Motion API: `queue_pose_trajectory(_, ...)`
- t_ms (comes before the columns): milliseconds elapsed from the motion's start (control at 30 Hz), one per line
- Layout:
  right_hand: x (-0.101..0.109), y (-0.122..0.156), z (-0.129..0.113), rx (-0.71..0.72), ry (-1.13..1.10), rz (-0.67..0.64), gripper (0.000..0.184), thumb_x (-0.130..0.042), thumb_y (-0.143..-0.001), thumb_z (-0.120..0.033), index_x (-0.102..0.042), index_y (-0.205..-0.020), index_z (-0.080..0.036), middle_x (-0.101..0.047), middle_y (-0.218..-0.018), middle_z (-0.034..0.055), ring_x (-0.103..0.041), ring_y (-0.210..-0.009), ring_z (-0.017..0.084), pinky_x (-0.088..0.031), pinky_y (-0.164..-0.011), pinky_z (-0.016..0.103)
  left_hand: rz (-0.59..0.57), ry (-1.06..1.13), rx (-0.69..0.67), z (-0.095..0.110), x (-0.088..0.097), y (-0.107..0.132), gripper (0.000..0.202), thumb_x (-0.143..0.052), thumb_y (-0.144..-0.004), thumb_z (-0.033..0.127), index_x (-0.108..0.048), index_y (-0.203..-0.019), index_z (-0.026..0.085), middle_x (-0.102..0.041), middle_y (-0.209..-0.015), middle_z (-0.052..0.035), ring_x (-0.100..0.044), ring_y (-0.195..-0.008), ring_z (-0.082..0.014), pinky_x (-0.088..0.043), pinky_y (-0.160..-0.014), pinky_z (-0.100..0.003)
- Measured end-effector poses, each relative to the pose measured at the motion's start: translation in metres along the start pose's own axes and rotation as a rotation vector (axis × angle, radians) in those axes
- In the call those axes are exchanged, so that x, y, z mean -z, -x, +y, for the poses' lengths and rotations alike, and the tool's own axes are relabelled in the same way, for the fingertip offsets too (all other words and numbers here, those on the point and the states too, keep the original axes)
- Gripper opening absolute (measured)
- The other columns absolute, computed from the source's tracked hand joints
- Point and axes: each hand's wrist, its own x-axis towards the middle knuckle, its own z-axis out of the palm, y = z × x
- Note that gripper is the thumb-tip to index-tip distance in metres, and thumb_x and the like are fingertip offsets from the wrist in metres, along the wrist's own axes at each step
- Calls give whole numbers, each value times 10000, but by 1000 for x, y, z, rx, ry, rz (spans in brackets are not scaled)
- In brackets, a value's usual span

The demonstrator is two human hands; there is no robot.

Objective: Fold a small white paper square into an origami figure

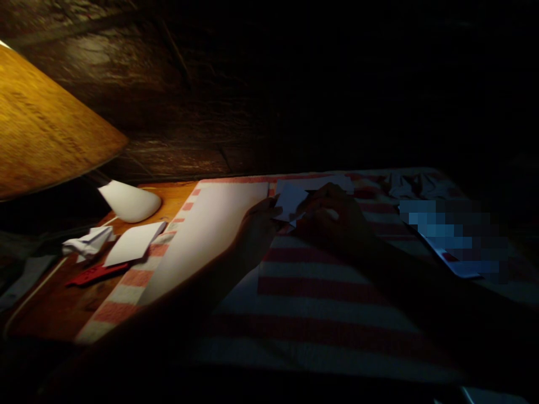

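1. Holding confirmed: my left hand (257,224) and my right hand (334,220) meet over the far part of the red-and-white striped tablecloth (320,292), with a small white piece of paper (290,201) between them.
2. Hand state: my left hand is closed on the paper's left edge. My right hand is curled and closed on its lower right edge. Shadow hides exactly where each finger sits.
3. Position: the small white piece of paper sits just right of a large white sheet of paper (210,230) lying flat on the cloth. I cannot tell whether the small piece rests on the cloth or is held just clear of it.
4. Handling, in my judgement: it is thin, very light and limp. It would crease readily and tear if pulled. It is best taken at an edge or corner with a light fingertip pinch, and it is unlikely to slip.
5. Left side: on the bare wooden tabletop (50,308) lie a folded white paper square (135,242), a crumpled white paper (86,242) and a red paper strip (96,274). A white cone-shaped object (128,201) stands under the amber lampshade (42,129).
6. Right side: a flat white item (461,268) lies on the cloth, too dim to identify.
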Motion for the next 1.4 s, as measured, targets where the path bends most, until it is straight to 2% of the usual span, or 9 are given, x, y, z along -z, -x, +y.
queue_pose_trajectory(267, 2, 3, -3, 116, 114, 42, 130, -663, -944, -264, -776, -996, -224, -645, -1007, 77, -609, -962, 241, -500, -865, 425, 66, 70, -42, 3, 2, -1, 223, -717, -690, 73, -650, -892, 141, -701, -826, -26, -683, -723, -136, -544, -661, -238)
queue_pose_trajectory(467, 17, -7, -7, 137, 160, 51, 112, -714, -908, -305, -761, -862, -215, -693, -901, 59, -622, -864, 229, -488, -772, 386, 97, -11, -64, -3, 9, -2, 190, -749, -760, 187, -620, -900, 179, -730, -940, -36, -728, -854, -193, -588, -819, -360)
queue_pose_trajectory(567, 30, -22, -13, -10, 30, 7, 63, -748, -856, -242, -760, -810, -201, -725, -820, 35, -644, -762, 192, -480, -709, 339, 96, -111, -152, -2, 12, -2, 168, -733, -812, 276, -674, -951, 203, -738, -1065, -40, -707, -1039, -222, -545, -963, -405)
queue_pose_trajectory(700, 44, -40, -20, -400, -320, -59, 89, -767, -805, -281, -759, -768, -201, -744, -788, 19, -675, -765, 179, -510, -727, 313, -61, -271, -317, 2, 10, -1, 276, -658, -905, 422, -751, -1060, 214, -735, -1195, -74, -660, -1157, -252, -481, -1051, -410)
queue_pose_trajectory(867, 51, -45, -18, -498, -416, -59, 63, -794, -730, -243, -753, -708, -200, -737, -746, 6, -670, -729, 158, -525, -735, 300, -179, -226, -327, 2, 1, 3, 364, -686, -898, 490, -773, -1087, 192, -773, -1119, -99, -698, -1081, -260, -503, -1042, -416)
queue_pose_trajectory(1033, 52, -27, -23, -291, -157, -93, 94, -743, -836, -269, -757, -771, -203, -742, -776, 17, -677, -725, 176, -523, -698, 318, -184, -191, -243, 6, -3, 6, 491, -628, -902, 607, -796, -995, 155, -784, -1113, -136, -715, -1107, -278, -503, -1078, -424)
queue_pose_trajectory(1167, 55, 7, -43, -24, 98, -41, 75, -684, -928, -268, -730, -881, -232, -737, -874, 33, -680, -811, 202, -542, -716, 346, -299, -423, -286, 20, -4, 13, 545, -557, -943, 623, -807, -1054, 152, -771, -1174, -145, -680, -1191, -302, -434, -1161, -436)
queue_pose_trajectory(1300, 59, 44, -61, 138, 200, -162, 32, -711, -923, -257, -727, -948, -268, -728, -909, 42, -677, -818, 210, -554, -685, 350, -435, -732, -311, 46, -9, 26, 305, -655, -944, 353, -776, -1185, 208, -761, -1231, -101, -636, -1272, -331, -442, -1142, -456)
queue_pose_trajectory(1400, 57, 60, -65, 10, 130, -212, 146, -575, -1014, -256, -699, -938, -269, -724, -838, 18, -682, -702, 161, -555, -582, 286, -497, -858, -334, 57, -13, 36, 379, -704, -881, 180, -742, -1251, 256, -724, -1318, -84, -620, -1301, -342, -441, -1142, -473)
